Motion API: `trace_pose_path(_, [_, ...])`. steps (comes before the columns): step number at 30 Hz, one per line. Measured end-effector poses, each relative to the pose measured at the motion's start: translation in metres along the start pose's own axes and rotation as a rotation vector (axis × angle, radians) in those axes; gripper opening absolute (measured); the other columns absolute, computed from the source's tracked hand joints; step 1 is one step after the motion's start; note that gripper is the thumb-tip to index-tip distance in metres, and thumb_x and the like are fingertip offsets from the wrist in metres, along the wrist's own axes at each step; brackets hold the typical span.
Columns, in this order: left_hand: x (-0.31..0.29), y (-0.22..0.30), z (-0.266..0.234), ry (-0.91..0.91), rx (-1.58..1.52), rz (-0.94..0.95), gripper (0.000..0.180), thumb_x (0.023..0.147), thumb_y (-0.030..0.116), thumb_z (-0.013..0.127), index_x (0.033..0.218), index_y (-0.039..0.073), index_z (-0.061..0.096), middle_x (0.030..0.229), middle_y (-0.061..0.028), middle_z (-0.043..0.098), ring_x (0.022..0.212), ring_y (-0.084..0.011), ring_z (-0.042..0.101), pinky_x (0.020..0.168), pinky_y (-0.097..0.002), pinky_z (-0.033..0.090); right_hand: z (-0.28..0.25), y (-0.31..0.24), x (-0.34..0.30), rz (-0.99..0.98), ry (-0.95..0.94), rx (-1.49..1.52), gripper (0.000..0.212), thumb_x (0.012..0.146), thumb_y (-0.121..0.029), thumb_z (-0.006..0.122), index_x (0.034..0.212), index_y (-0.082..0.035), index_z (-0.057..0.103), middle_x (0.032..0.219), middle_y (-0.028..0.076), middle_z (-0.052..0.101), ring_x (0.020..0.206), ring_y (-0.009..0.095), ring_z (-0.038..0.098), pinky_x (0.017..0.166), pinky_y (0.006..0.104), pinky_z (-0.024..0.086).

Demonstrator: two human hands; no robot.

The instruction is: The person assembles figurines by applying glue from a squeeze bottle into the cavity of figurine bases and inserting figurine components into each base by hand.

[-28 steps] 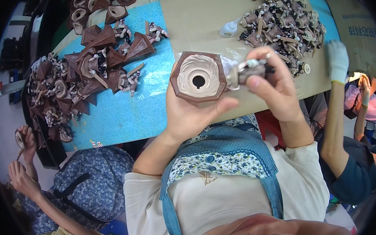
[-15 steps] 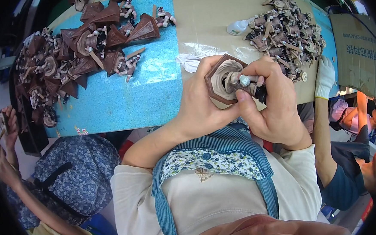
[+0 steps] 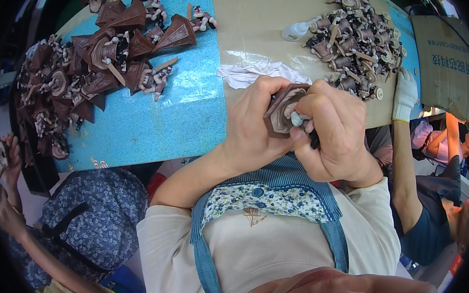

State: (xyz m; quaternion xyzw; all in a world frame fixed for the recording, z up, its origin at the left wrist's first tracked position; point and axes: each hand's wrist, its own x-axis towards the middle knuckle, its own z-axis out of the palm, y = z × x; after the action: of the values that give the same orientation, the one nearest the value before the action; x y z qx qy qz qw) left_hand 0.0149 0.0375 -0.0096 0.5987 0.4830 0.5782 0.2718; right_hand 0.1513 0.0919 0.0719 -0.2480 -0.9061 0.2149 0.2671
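In front of my chest, my left hand (image 3: 246,119) is closed round a brown, many-sided base (image 3: 272,127) with a pale, ridged hollow facing up and to the right. My right hand (image 3: 334,127) grips a small painted figurine (image 3: 297,119) by its body and holds it against that hollow. Only the figurine's pale blue-grey top, a bit of pink and a dark part show between my fingers. Where figurine and base meet is mostly covered by the right fingers, so I cannot tell how deep it sits.
Brown tapered bases (image 3: 176,34), some with figurines attached, are heaped on the blue mat (image 3: 153,132) at left. Loose figurines (image 3: 342,62) are piled at right by a white bottle (image 3: 295,31). A white cloth (image 3: 246,73) lies beyond my hands. A co-worker's gloved hand (image 3: 404,93) rests at right.
My hands have turned the base more on edge and lowered it slightly. My right hand has rolled over and moved left, covering more of the figurine. More of the white cloth shows.
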Motion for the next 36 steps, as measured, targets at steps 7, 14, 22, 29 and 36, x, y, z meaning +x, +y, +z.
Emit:
trace_pose_path(7, [-0.001, -0.004, 0.003, -0.065, -0.075, 0.018, 0.058, 0.065, 0.017, 0.082, 0.112, 0.002, 0.049, 0.092, -0.0126, 0.062, 0.078, -0.0301, 0.066, 0.067, -0.0360, 0.052, 0.002, 0.003, -0.008, 0.015, 0.070, 0.088, 0.023, 0.058, -0.006, 0.063, 0.076, -0.003, 0.050, 0.068, 0.009, 0.045, 0.051, 0.027, 0.050, 0.045, 0.0367, 0.039])
trace_pose_path(14, [0.007, -0.004, -0.010, -0.255, -0.217, -0.297, 0.062, 0.066, 0.018, 0.082, 0.113, 0.002, 0.045, 0.095, -0.0126, 0.066, 0.083, -0.0233, 0.069, 0.071, -0.0342, 0.054, -0.022, 0.026, -0.002, 0.200, -0.211, 0.262, 0.042, 0.070, -0.009, 0.063, 0.109, 0.003, 0.052, 0.097, 0.018, 0.052, 0.085, 0.034, 0.055, 0.073, 0.0369, 0.046])
trace_pose_path(22, [0.019, -0.004, -0.027, -0.586, -0.911, -0.795, 0.066, 0.069, 0.015, 0.077, 0.124, 0.000, 0.042, 0.117, -0.0072, 0.054, 0.109, -0.0160, 0.054, 0.095, -0.0297, 0.043, -0.024, 0.047, 0.016, -0.204, -0.284, 0.278, 0.031, 0.065, 0.000, 0.061, 0.095, -0.001, 0.067, 0.103, 0.014, 0.063, 0.101, 0.034, 0.059, 0.090, 0.0454, 0.044])
trace_pose_path(29, [0.033, 0.015, -0.090, -0.443, -0.338, -0.659, 0.069, 0.079, 0.025, 0.076, 0.131, 0.000, 0.038, 0.117, -0.0111, 0.054, 0.106, -0.0183, 0.055, 0.092, -0.0317, 0.045, -0.003, 0.066, -0.001, -0.048, 0.279, 0.284, 0.047, 0.065, 0.007, 0.054, 0.111, -0.001, 0.062, 0.117, 0.016, 0.058, 0.111, 0.031, 0.055, 0.095, 0.0406, 0.044])
trace_pose_path(36, [0.077, 0.028, -0.192, 0.251, 0.906, -0.283, 0.043, 0.093, 0.021, 0.061, 0.129, -0.001, 0.049, 0.108, -0.0184, 0.063, 0.099, -0.0270, 0.061, 0.088, -0.0376, 0.047, 0.037, 0.108, 0.000, 0.484, 0.366, 0.170, 0.067, 0.071, 0.005, 0.068, 0.133, 0.001, 0.043, 0.128, 0.016, 0.052, 0.112, 0.027, 0.054, 0.092, 0.0342, 0.046])
